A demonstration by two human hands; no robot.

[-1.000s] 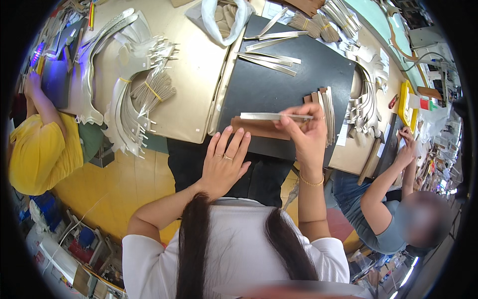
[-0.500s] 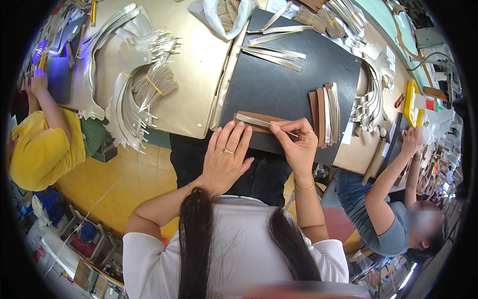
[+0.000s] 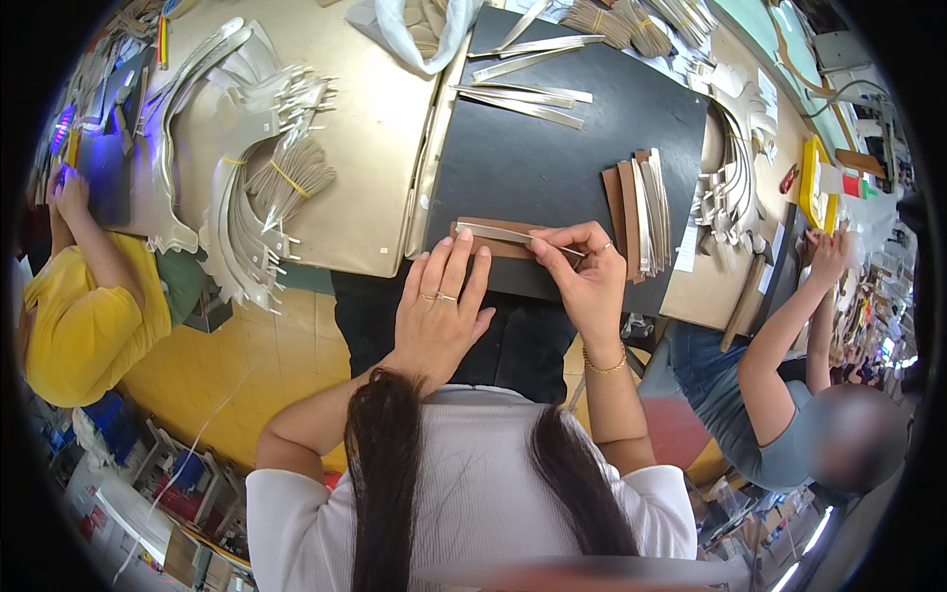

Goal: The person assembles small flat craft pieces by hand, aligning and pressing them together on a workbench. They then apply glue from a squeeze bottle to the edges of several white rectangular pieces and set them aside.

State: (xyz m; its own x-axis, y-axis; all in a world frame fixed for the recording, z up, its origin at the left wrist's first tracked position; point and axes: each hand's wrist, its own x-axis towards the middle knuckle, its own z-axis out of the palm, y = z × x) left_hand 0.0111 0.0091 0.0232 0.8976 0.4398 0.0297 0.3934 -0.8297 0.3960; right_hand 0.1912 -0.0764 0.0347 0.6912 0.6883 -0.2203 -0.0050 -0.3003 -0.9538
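Note:
A brown leather-like strip [image 3: 511, 249] lies near the front edge of the black work board [image 3: 552, 148]. Over it runs a narrow silvery strip [image 3: 496, 233]. My left hand [image 3: 439, 308] is spread almost flat, its fingertips touching the left end of the two strips. The thumb and index finger of my right hand [image 3: 584, 264] pinch the silvery strip toward its right end, where a thin part shows past the fingers. To the right of that hand sits a row of brown and silvery strips [image 3: 639, 217]. More loose silvery strips [image 3: 523, 99] are scattered farther back on the board.
On the gold-coloured table [image 3: 380, 118] at left are curved pale pieces [image 3: 232, 232] and a banded bundle [image 3: 291, 178]. A white bag [image 3: 400, 39] stands at the back. More curved pieces [image 3: 730, 168] and a hammer [image 3: 745, 296] lie at right. Co-workers sit on both sides.
The whole view has shifted slightly. Both my hands keep nearly the same hold, and the silvery strip still lies over the brown one. The co-worker's hands at right have moved a little.

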